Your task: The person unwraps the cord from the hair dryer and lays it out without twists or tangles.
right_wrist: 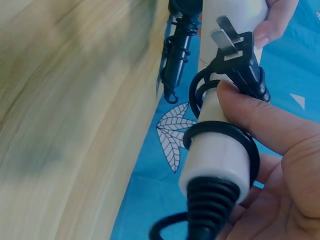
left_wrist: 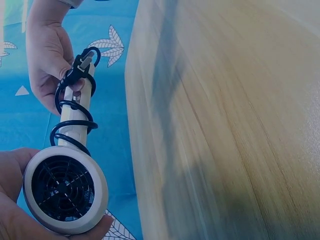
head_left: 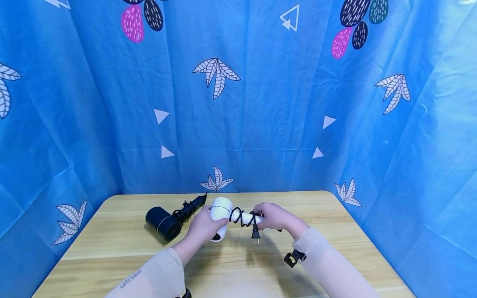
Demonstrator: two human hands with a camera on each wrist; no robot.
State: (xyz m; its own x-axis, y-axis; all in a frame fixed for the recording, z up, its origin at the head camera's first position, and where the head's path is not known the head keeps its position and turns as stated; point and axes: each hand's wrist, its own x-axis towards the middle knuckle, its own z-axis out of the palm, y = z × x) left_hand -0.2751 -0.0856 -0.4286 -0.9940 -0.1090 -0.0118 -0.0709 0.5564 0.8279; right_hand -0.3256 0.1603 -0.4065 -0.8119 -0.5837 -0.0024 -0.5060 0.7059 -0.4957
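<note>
Two dryers here: the black dryer [head_left: 164, 224] toward the wooden desk's [head_left: 231, 275] far left corner; then the left hand [head_left: 204, 225] gripping the white dryer [head_left: 221, 209] by its head, raised off the far edge's middle; one dangling plug [head_left: 255, 232]; the right hand [head_left: 273, 215] clasping the handle. Blue curtain [head_left: 268, 103] behind.

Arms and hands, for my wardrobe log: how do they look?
Left hand and right hand are bare. The left sleeve and right sleeve are pale; the left bears dark lettering. A black device with a yellow mark sits at the right sleeve's end.
</note>
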